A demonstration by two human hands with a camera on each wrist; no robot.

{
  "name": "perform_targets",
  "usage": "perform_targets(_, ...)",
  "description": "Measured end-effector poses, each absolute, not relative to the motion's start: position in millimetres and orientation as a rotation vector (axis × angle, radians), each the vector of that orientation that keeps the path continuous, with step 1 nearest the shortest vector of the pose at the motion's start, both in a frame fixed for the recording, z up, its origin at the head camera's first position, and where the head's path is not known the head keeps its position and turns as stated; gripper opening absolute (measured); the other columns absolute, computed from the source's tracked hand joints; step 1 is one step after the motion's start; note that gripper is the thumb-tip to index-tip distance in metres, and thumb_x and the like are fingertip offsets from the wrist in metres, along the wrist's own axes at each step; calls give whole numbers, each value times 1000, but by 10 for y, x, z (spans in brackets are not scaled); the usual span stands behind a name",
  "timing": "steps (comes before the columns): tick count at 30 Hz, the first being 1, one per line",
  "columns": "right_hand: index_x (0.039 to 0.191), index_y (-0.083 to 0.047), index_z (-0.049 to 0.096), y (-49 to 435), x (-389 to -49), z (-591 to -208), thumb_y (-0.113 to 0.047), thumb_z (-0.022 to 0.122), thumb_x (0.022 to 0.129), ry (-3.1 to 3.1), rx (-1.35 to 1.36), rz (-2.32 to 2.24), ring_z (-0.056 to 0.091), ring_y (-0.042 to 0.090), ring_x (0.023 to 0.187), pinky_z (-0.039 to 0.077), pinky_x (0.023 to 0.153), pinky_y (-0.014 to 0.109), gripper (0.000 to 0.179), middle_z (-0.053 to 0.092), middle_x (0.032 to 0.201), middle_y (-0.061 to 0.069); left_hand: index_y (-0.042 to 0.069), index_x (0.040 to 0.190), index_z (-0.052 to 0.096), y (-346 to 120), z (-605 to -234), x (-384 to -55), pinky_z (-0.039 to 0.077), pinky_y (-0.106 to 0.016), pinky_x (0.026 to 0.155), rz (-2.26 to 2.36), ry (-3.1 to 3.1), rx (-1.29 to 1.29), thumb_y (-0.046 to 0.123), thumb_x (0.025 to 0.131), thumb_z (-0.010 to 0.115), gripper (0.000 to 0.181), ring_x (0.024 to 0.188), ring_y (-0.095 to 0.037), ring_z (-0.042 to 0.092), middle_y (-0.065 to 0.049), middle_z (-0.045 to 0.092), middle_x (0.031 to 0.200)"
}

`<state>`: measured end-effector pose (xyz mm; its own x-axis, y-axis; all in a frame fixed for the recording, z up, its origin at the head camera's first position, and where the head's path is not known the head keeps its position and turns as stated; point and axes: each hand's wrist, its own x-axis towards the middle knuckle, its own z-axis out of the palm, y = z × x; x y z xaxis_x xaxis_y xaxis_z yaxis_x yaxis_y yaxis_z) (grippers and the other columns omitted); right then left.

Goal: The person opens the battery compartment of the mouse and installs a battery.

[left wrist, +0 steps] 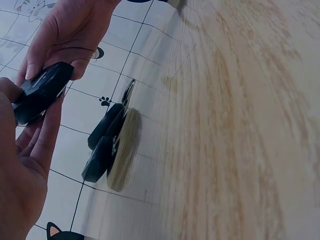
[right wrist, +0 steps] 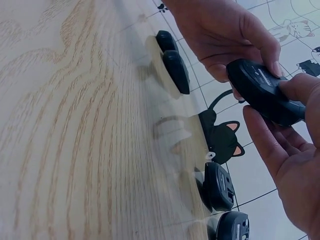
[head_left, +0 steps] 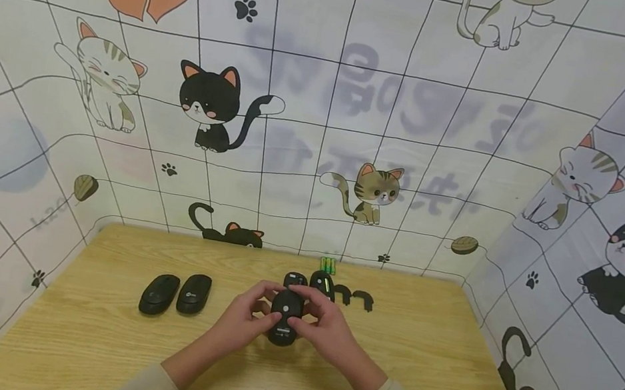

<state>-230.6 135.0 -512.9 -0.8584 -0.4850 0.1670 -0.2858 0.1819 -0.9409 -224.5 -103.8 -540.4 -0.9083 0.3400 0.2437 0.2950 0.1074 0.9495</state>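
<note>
A black computer mouse (head_left: 282, 332) is raised off the table between both hands, its underside turned toward the head camera. My left hand (head_left: 242, 319) grips one side, thumb pressed on the underside and fingers curled beneath. On the opposite side my right hand (head_left: 330, 334) holds it the same way. From the right wrist, the mouse (right wrist: 260, 90) shows its thick dark edge and a pale label. Just beyond the hands lie two more mice, one partly hidden (head_left: 295, 279) and one with an uncovered battery slot (head_left: 323, 282).
To the left, two black mice (head_left: 159, 294) (head_left: 194, 293) lie side by side on the wooden table (head_left: 83, 349). Two curved black covers (head_left: 343, 293) (head_left: 363, 299) rest right of the far mice. Green batteries (head_left: 328, 265) lie near the back edge, before a cat-print curtain (head_left: 299, 119).
</note>
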Motion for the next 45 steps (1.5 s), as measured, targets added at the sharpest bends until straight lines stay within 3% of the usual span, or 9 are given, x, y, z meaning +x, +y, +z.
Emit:
perform_targets(5, 153, -24, 63, 1350, -2305, -5112, -7, 77, 105, 2242, -763, -1763, 68, 29, 110, 68, 83, 38, 53, 60, 147, 8, 19, 147, 61, -1037, -5390, -2233, 68, -34, 74, 1959, 2319, 651, 3, 104, 73, 47, 96, -26, 73, -12, 63, 123)
perform_targets(21, 153, -18, 63, 1354, -2300, -5131, -8, 78, 105, 2201, -728, -1792, 69, 29, 110, 69, 79, 43, 52, 60, 142, 14, 22, 143, 64, -1028, -5390, -2230, 65, -32, 72, 1944, 2326, 612, 9, 104, 78, 43, 92, -25, 71, -10, 63, 120)
perform_targets(31, 152, -23, 65, 1347, -2281, -5142, -6, 75, 106, 2203, -740, -1804, 70, 28, 109, 69, 79, 43, 50, 58, 147, 12, 23, 141, 66, -1026, -5396, -2241, 64, -32, 73, 1951, 2330, 605, 8, 103, 78, 43, 93, -26, 71, -11, 64, 119)
perform_targets(45, 152, -24, 65, 1349, -2284, -5156, -13, 75, 108, 2223, -685, -1788, 72, 30, 109, 69, 76, 44, 47, 63, 131, 16, 21, 143, 65, -1031, -5411, -2230, 66, -33, 69, 1946, 2308, 624, 8, 103, 78, 44, 88, -24, 72, -11, 62, 116)
